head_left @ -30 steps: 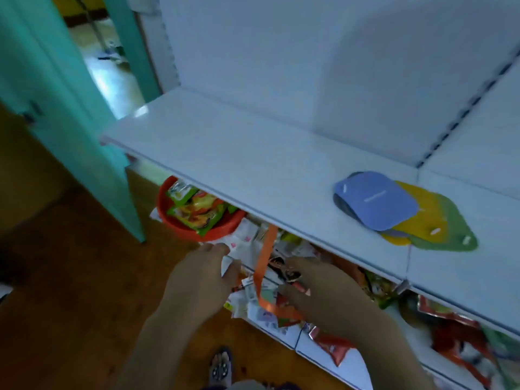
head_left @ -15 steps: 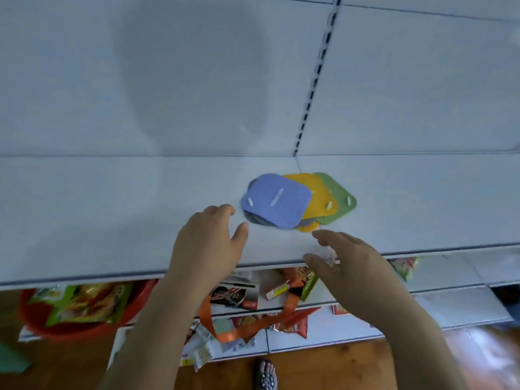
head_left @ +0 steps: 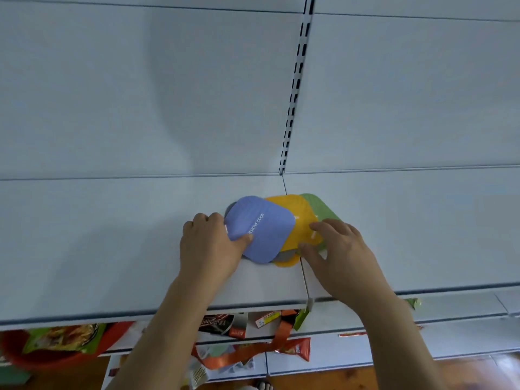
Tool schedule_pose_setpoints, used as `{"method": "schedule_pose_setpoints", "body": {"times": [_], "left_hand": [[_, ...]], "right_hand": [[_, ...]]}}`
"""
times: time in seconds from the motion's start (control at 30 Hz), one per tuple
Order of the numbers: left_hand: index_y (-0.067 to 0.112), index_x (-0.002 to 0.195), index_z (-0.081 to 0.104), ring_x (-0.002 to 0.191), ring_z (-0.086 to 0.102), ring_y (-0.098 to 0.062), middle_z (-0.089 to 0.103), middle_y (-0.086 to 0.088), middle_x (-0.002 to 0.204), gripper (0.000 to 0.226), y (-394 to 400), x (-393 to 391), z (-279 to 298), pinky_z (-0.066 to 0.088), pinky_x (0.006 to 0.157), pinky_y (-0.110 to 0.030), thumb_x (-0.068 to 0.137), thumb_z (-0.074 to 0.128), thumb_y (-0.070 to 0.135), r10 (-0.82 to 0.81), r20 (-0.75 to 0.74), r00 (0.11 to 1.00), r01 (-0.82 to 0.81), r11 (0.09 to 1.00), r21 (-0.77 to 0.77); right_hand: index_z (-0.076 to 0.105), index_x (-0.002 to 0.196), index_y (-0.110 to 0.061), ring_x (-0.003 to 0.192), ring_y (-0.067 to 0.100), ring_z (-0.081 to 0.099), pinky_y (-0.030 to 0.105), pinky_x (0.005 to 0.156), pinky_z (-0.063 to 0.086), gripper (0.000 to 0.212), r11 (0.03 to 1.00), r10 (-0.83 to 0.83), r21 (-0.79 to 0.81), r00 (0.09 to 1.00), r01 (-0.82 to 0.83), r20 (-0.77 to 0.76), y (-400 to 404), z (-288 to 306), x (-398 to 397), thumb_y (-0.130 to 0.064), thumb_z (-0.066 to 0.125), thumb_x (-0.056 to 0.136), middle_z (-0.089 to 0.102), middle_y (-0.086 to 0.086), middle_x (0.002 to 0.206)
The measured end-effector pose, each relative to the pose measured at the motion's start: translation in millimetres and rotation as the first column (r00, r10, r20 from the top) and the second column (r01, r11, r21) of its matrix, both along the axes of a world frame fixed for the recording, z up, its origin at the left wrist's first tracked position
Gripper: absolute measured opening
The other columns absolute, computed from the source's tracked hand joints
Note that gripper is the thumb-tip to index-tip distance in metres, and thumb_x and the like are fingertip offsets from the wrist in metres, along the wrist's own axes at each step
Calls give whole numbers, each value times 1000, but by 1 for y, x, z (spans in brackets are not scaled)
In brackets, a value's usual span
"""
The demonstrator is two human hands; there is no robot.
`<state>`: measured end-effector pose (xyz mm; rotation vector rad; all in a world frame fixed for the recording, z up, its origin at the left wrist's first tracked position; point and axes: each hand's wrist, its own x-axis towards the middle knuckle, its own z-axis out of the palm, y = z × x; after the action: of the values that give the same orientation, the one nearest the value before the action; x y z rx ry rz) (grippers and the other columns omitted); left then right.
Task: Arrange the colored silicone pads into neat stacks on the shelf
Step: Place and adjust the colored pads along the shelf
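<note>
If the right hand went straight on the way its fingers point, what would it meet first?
The right hand points up-left across the shelf, fingertips already on the yellow pad, with the green pad under the hand. Going on, it would likely meet the purple pad, which the left hand grips.

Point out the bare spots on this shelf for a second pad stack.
The shelf is bare left of the left hand and right of the green pad. Crowded middle: blue pad, yellow pad, right hand.
</note>
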<state>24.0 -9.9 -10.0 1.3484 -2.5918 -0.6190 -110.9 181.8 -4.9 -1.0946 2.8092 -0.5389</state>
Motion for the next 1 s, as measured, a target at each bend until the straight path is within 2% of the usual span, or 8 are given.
{"method": "schedule_pose_setpoints", "body": {"times": [0.1, 0.23, 0.3, 0.43, 0.53, 0.63, 0.8, 1.0], "left_hand": [[20, 90, 55, 97, 52, -29, 54, -1, 97, 48, -3, -2, 4, 38, 74, -35, 74, 81, 56, 47, -43, 998, -43, 994, 102], [21, 101, 46, 101, 55, -27, 51, 5, 103, 38, 9, -8, 9, 37, 76, -32, 83, 79, 29, 5, -158, 987, 6, 998, 67], [19, 112, 46, 99, 57, -28, 50, 5, 101, 32, 14, -12, 14, 36, 75, -32, 91, 69, 15, -53, -185, 981, 58, 998, 24], [23, 155, 30, 89, 54, -27, 53, 3, 106, 65, 0, -3, 24, 42, 75, -36, 98, 60, 14, -55, -218, 974, 68, 996, 52], [14, 109, 54, 90, 60, -35, 57, -4, 97, 13, -22, 16, 22, 40, 70, -37, 96, 58, 14, -8, -174, 985, 3, 999, -32], [14, 79, 38, 70, 49, -31, 50, -4, 77, 25, -32, 35, 18, 31, 60, -37, 97, 55, 18, 68, -138, 988, -74, 997, -38], [16, 81, 36, 62, 47, -22, 52, -6, 70, 28, -29, 50, 11, 31, 54, -36, 100, 55, 23, 80, -139, 987, -78, 997, 22], [18, 119, 48, 72, 55, -22, 56, -1, 79, 20, -27, 53, 10, 37, 60, -36, 102, 54, 26, 55, -151, 987, -42, 996, 83]], "right_hand": [[67, 125, -22, 126, 31, 48, 46, 98, 50, 43, 1000, -12, -14, 999, 12, -33, -1, -12, -6, -49, 64, 92, 62, 1, 132], [70, 118, -21, 121, 33, 52, 48, 93, 52, 39, 995, -22, -97, 995, 13, -94, 4, -24, -7, -47, 65, 90, 64, 1, 127], [69, 118, -22, 121, 32, 52, 48, 93, 52, 39, 993, -36, -120, 994, 23, -103, 4, -27, -6, -49, 62, 90, 63, 0, 127], [68, 119, -21, 122, 32, 51, 49, 94, 51, 38, 990, -47, -136, 993, 32, -109, 3, -29, -1, -46, 57, 93, 62, 1, 129], [67, 121, -21, 123, 30, 50, 49, 96, 51, 35, 995, -48, -96, 993, 38, -105, 1, -25, 1, -43, 61, 95, 62, 0, 130], [67, 120, -24, 125, 28, 49, 47, 99, 49, 40, 994, -105, -11, 992, 104, -71, -7, -11, 3, -54, 56, 95, 62, -3, 130], [59, 121, -22, 112, 29, 51, 42, 89, 48, 56, 963, -190, 199, 982, 182, 22, -30, 14, -3, -67, 57, 87, 59, 3, 115], [48, 102, -23, 89, 23, 56, 34, 72, 44, 52, 951, -232, 258, 942, 168, 242, -44, 32, -25, -59, 77, 77, 58, 2, 98]]}}
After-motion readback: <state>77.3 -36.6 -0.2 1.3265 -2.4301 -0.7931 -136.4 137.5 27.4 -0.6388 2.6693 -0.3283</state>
